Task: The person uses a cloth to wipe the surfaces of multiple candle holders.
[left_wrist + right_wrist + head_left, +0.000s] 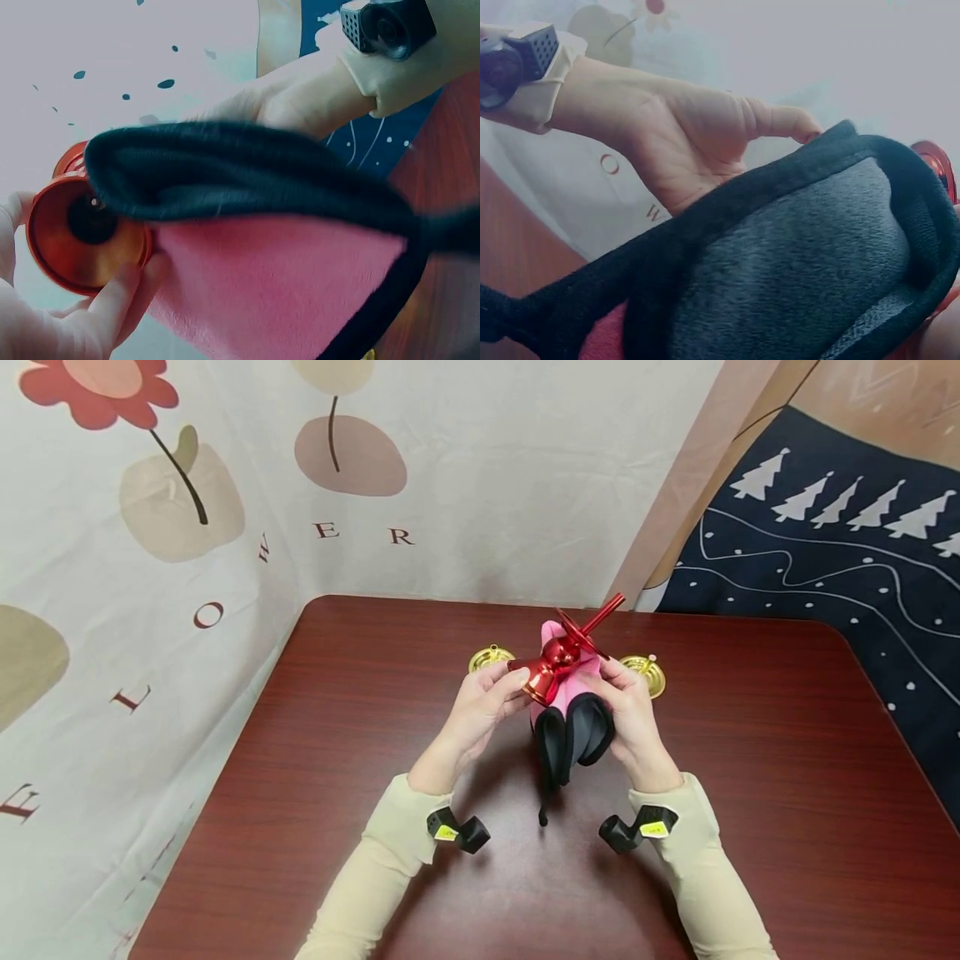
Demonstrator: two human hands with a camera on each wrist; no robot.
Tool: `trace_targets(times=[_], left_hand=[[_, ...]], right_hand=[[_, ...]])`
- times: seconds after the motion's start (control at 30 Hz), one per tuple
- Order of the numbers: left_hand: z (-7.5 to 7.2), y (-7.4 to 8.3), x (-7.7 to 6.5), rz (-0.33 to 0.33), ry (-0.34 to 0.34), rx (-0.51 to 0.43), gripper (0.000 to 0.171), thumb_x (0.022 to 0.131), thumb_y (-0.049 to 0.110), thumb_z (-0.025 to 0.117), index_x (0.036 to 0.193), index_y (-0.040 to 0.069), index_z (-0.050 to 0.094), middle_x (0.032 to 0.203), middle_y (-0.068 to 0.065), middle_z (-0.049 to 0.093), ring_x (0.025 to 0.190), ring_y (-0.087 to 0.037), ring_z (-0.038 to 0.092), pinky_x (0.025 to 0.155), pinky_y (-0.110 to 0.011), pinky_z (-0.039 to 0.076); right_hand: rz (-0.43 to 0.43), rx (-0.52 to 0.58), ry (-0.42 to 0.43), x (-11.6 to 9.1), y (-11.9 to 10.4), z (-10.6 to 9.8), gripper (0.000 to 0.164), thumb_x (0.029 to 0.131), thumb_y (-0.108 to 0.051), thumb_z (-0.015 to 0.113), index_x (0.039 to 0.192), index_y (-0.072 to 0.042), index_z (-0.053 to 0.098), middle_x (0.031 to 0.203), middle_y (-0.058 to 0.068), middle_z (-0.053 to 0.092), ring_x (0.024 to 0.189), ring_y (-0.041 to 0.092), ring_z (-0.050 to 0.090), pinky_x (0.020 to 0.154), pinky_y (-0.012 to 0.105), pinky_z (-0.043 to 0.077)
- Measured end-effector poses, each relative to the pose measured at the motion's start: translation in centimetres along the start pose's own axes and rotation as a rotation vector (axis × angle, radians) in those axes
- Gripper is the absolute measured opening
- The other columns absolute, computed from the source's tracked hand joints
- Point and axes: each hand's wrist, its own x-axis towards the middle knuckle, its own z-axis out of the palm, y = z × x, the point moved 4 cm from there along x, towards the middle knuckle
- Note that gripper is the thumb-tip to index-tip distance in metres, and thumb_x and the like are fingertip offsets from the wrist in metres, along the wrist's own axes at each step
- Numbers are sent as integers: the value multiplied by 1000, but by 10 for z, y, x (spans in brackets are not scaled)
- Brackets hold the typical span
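My left hand (480, 710) pinches the flared end of a shiny red metal candlestick (561, 653), tilted so its thin stem points up to the right. The left wrist view looks into a hollow red cup (90, 232) with fingers around its rim. My right hand (637, 718) holds a soft pink cloth piece (577, 683) against the candlestick. This piece has black trim, a dark grey lining (802, 255) and a black strap (543, 814) hanging down. The cloth hides part of the right fingers in the right wrist view.
Two small gold dishes with raised centres, one left (483, 660) and one right (654, 677), show behind the hands. A brown wooden table (360, 693) lies below. A printed white curtain (495, 468) and a navy cloth (810, 552) hang behind it.
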Motion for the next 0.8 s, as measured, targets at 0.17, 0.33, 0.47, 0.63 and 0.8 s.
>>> trace_targets(times=[0.17, 0.33, 0.47, 0.63, 0.8], left_hand=[[-2, -2, 2, 148, 123, 76, 34, 84, -1, 61, 116, -10, 53, 103, -19, 64, 86, -11, 62, 85, -27, 50], [-1, 1, 2, 338, 187, 208, 43, 77, -5, 67, 117, -9, 51, 110, -25, 60, 97, -25, 62, 91, -32, 47], [1, 6, -2, 436, 171, 295, 48, 74, -6, 71, 117, -10, 49, 112, -25, 60, 101, -31, 61, 91, -34, 47], [1, 7, -3, 412, 124, 270, 45, 76, -5, 69, 116, -11, 49, 110, -26, 60, 97, -28, 63, 88, -33, 48], [1, 5, -2, 253, 39, 176, 38, 81, -4, 62, 116, -11, 52, 106, -28, 61, 86, -15, 64, 81, -28, 52]], right_hand=[[-22, -61, 19, -4, 0, 3, 35, 88, 5, 51, 91, -22, 73, 85, -3, 67, 78, 11, 56, 64, 19, 50], [-144, -134, 75, -13, -6, 10, 29, 85, 9, 58, 99, -12, 72, 90, -2, 68, 79, 12, 57, 65, 19, 50], [-263, -205, 93, -19, -13, 17, 27, 80, 12, 62, 106, 5, 67, 96, -1, 69, 82, 14, 59, 68, 20, 51], [-276, -205, 100, -21, -17, 17, 26, 80, 13, 62, 104, 5, 68, 93, -1, 68, 80, 15, 58, 66, 20, 51], [-105, -131, 57, -15, -15, 8, 30, 87, 5, 56, 94, -18, 73, 86, -2, 68, 77, 12, 57, 65, 19, 51]])
